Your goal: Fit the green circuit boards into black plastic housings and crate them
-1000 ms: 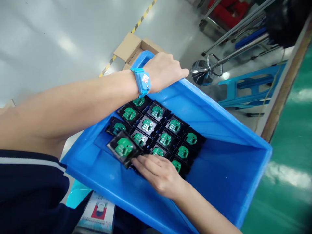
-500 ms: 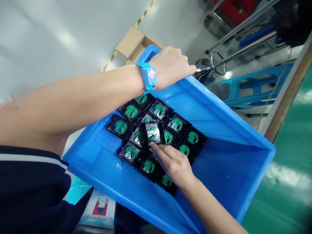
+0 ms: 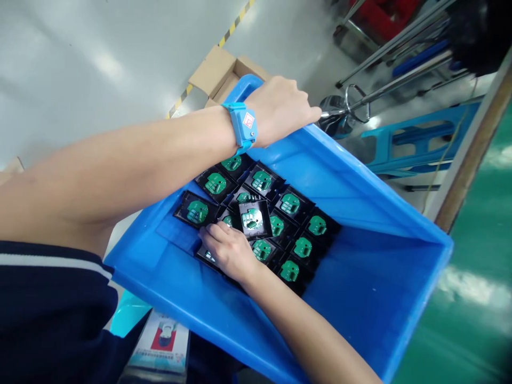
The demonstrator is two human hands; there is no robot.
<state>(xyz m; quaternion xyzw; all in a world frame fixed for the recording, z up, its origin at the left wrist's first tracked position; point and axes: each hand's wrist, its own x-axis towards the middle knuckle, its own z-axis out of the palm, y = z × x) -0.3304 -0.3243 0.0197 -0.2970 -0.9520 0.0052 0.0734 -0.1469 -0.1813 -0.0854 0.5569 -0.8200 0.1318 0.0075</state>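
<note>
My left hand (image 3: 282,109), with a blue strap on its wrist, is closed over the far rim of a blue plastic bin (image 3: 352,181). Inside the bin lie several square black plastic housings, each bearing a green circuit board. My right hand (image 3: 230,250) reaches in with curled fingers, their tips at the lower edge of the leftmost housing (image 3: 197,211). Another housing (image 3: 208,257) is partly covered by this hand. One housing (image 3: 255,218) lies tilted on top of the others, just beyond my right knuckles.
An open cardboard box (image 3: 214,72) stands on the floor behind the bin, beside yellow-black tape (image 3: 236,24). To the right are a blue plastic stool (image 3: 416,138), metal poles and a green surface (image 3: 472,282). A badge (image 3: 162,341) hangs near my body.
My right hand has moved left from beside the tilted housing to the leftmost housing, which has shifted very slightly. My left hand stays on the rim.
</note>
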